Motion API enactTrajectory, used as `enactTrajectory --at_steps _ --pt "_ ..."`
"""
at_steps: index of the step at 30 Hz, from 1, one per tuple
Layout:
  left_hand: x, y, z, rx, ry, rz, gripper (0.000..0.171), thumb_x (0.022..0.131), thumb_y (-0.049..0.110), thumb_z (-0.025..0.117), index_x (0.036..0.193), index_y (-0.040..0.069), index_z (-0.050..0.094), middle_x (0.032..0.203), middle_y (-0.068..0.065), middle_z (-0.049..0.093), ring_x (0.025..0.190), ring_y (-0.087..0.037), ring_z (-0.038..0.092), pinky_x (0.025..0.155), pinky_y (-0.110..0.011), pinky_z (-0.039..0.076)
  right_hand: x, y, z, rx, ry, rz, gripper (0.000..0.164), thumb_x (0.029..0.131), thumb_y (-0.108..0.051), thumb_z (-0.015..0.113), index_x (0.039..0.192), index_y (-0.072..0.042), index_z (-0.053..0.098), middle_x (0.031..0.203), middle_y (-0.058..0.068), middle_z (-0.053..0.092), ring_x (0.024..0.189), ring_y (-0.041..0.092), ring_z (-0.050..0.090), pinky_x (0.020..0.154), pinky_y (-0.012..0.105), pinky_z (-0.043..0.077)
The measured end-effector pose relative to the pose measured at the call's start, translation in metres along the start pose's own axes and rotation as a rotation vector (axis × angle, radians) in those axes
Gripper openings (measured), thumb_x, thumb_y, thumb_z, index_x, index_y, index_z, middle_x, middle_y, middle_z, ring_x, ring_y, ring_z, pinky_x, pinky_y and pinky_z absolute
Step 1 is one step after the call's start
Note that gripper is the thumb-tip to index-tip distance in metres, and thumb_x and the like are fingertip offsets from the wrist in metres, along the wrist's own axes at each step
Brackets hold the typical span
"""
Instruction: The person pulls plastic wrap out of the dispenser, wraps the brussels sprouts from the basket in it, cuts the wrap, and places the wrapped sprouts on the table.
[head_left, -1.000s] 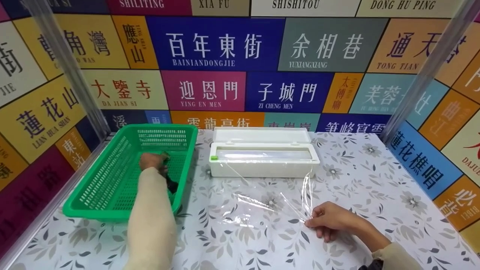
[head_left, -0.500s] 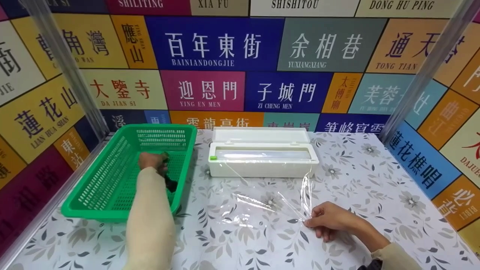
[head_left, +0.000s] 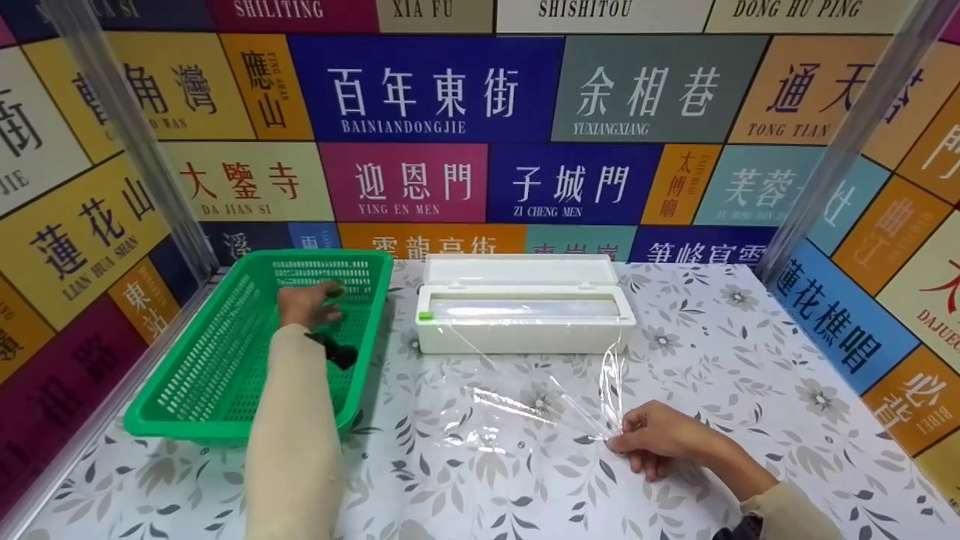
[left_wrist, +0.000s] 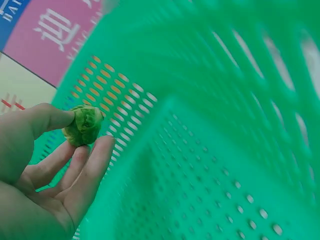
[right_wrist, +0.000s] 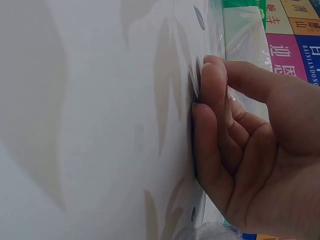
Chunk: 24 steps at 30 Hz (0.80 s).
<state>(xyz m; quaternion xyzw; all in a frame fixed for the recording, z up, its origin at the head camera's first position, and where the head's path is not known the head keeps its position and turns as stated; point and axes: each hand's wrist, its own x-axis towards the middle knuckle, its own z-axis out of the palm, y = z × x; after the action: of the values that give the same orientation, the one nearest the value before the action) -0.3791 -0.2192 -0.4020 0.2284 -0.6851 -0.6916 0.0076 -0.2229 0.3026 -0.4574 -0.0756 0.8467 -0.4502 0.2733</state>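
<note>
Two hands shared the work. The left hand (left_wrist: 35, 175) pinched a small green sprout (left_wrist: 83, 125) in its fingertips inside the green basket (head_left: 187, 390); a light grip suited it. The right hand (head_left: 664, 442) pinched the cling film (head_left: 540, 405) corner against the table (head_left: 750, 390), best kept taut, near the white dispenser (head_left: 525, 319).

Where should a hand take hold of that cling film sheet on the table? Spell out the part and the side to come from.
Take the cling film sheet at its near free corner, where the right hand already pinches it, coming from the near right side. The far edge runs into the white dispenser box, and the middle lies flat and wrinkled on the table, probably hard to lift.
</note>
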Motion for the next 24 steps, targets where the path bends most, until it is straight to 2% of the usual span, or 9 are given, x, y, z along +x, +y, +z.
enactTrajectory --at_steps 2,5,9,14,17,21,24 --pt "-0.001 0.007 0.001 -0.053 -0.018 -0.010 0.059 0.092 0.014 0.068 0.144 -0.003 0.046 0.149 -0.018 0.052 0.129 -0.033 0.060 0.092 -0.034 0.059 0.000 0.000 0.000 0.007 -0.004 -0.006 0.029 0.091 -0.026 0.073 0.075 -0.008 0.057 0.056 -0.003 0.064 0.042 0.005 0.058 0.042 0.019 0.047" --pt "-0.004 0.019 0.002 -0.094 -0.028 -0.005 0.054 0.092 0.013 0.068 0.141 -0.002 0.051 0.147 -0.017 0.054 0.128 -0.031 0.062 0.091 -0.034 0.060 0.000 0.001 0.000 0.008 -0.005 -0.013 0.029 0.091 -0.026 0.073 0.075 -0.008 0.057 0.056 -0.002 0.064 0.042 0.005 0.057 0.042 0.019 0.047" --pt "-0.011 0.033 0.001 -0.100 -0.032 0.033 0.045 0.095 0.015 0.066 0.136 -0.001 0.057 0.145 -0.018 0.055 0.116 -0.027 0.069 0.087 -0.033 0.061 0.000 0.000 0.000 -0.001 -0.006 -0.012 0.029 0.091 -0.026 0.073 0.074 -0.008 0.057 0.056 -0.003 0.064 0.042 0.005 0.058 0.042 0.019 0.047" --pt "-0.019 0.050 -0.006 -0.084 -0.049 0.091 0.046 0.098 0.018 0.061 0.139 -0.002 0.054 0.144 -0.019 0.052 0.099 -0.021 0.072 0.089 -0.034 0.061 -0.001 0.000 -0.001 -0.009 -0.008 0.000 0.029 0.091 -0.027 0.073 0.075 -0.009 0.056 0.057 -0.003 0.065 0.042 0.005 0.059 0.043 0.019 0.048" --pt "-0.022 0.057 -0.010 -0.086 -0.069 0.116 0.046 0.099 0.020 0.060 0.140 -0.001 0.053 0.143 -0.017 0.052 0.094 -0.017 0.070 0.089 -0.034 0.060 -0.001 0.000 -0.001 -0.014 -0.006 0.004 0.030 0.091 -0.028 0.073 0.075 -0.009 0.056 0.057 -0.002 0.065 0.042 0.005 0.058 0.043 0.019 0.048" --pt "-0.029 0.067 -0.013 -0.093 -0.102 0.139 0.048 0.099 0.023 0.061 0.141 0.001 0.052 0.141 -0.015 0.054 0.101 -0.018 0.068 0.088 -0.033 0.061 0.000 0.000 -0.001 -0.016 -0.002 0.002 0.030 0.091 -0.028 0.073 0.076 -0.008 0.057 0.057 -0.002 0.065 0.042 0.006 0.058 0.042 0.020 0.048" --pt "-0.036 0.073 -0.012 -0.102 -0.138 0.156 0.049 0.099 0.023 0.062 0.141 0.002 0.052 0.131 -0.011 0.056 0.103 -0.018 0.068 0.086 -0.032 0.061 0.001 0.001 0.000 -0.011 -0.003 -0.001 0.030 0.091 -0.028 0.073 0.076 -0.008 0.057 0.057 -0.002 0.065 0.042 0.005 0.058 0.042 0.020 0.049"
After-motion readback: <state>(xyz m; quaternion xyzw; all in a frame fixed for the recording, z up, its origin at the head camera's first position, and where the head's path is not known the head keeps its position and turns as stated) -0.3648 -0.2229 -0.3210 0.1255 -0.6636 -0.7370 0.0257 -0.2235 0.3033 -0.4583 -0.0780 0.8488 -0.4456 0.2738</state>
